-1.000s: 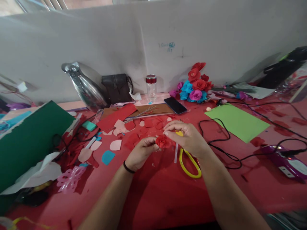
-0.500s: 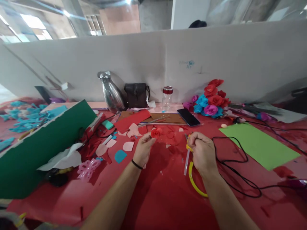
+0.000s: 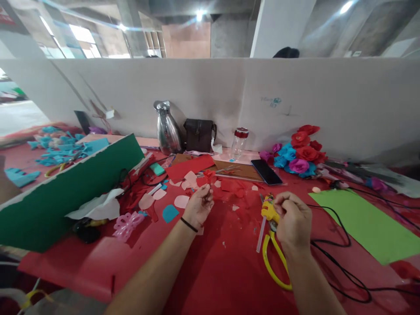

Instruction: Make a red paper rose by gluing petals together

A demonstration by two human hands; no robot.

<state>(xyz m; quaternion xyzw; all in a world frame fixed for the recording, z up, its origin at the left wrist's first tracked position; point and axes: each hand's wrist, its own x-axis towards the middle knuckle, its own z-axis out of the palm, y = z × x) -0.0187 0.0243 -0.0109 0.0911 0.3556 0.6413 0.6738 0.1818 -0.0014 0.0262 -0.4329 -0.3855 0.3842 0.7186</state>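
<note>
My left hand (image 3: pixel 196 208) is closed in a pinch and holds a small red paper rose (image 3: pixel 206 176) up by its base, above the red table cover (image 3: pixel 226 271). My right hand (image 3: pixel 294 220) is curled around a small yellow glue gun (image 3: pixel 268 210), whose black cord (image 3: pixel 331 253) trails off to the right. A clear glue stick (image 3: pixel 260 234) and yellow-handled scissors (image 3: pixel 274 264) lie just below the right hand. Red and pink paper petals (image 3: pixel 183 192) are scattered ahead of the left hand.
Along the grey partition stand a silver vase (image 3: pixel 166 127), a dark pouch (image 3: pixel 198 134), a red-lidded jar (image 3: pixel 239 142), a phone (image 3: pixel 266 171) and a paper flower bunch (image 3: pixel 299 151). Green board (image 3: pixel 65 188) at left, light green sheet (image 3: pixel 364 223) at right.
My hands have drawn apart. The right hand left the rose and closed on the yellow glue gun; the left hand lifted the rose forward. The view tilted up.
</note>
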